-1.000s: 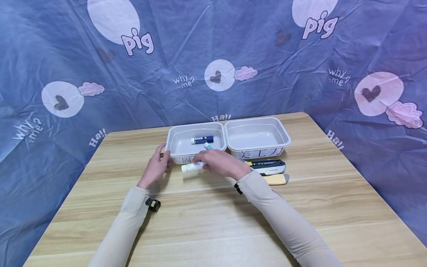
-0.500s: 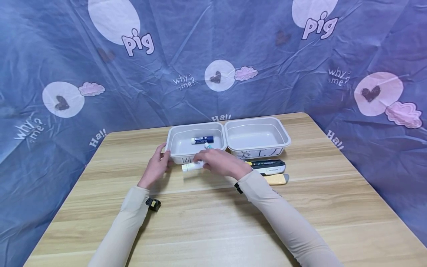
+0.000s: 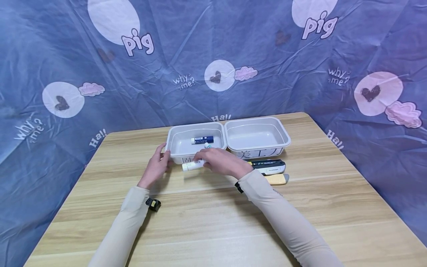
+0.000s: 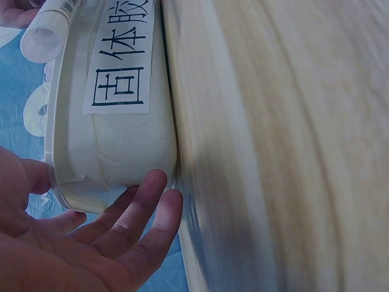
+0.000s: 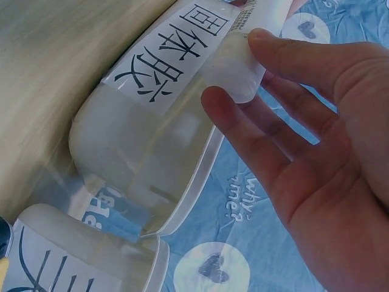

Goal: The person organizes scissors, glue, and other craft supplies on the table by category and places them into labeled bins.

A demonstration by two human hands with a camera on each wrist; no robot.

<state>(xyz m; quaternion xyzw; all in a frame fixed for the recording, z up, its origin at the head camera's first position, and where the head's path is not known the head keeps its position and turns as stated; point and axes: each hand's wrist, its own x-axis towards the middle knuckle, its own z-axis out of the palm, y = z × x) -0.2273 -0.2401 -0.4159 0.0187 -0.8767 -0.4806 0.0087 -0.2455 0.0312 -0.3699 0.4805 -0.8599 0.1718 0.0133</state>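
Note:
My left hand (image 3: pixel 156 166) rests at the left end of the left white plastic container (image 3: pixel 176 160), its thumb at the rim and its loosely extended fingers against the end wall in the left wrist view. My right hand (image 3: pixel 221 162) pinches a white glue stick (image 3: pixel 192 165) between thumb and fingers, held level just in front of that container's labelled front wall. Inside the container lies a navy glue stick with a white end (image 3: pixel 204 140). Another white-and-teal stick (image 3: pixel 208 145) shows beyond my right hand, partly hidden by it.
A second white container (image 3: pixel 286 142) with a printed label stands directly to the right. In front of it lie a black-and-yellow utility knife (image 3: pixel 267 163), a white one (image 3: pixel 275 170) and a yellow one (image 3: pixel 277 180), partly covered by my right arm. A patterned blue cloth (image 3: pixel 213 37) hangs behind.

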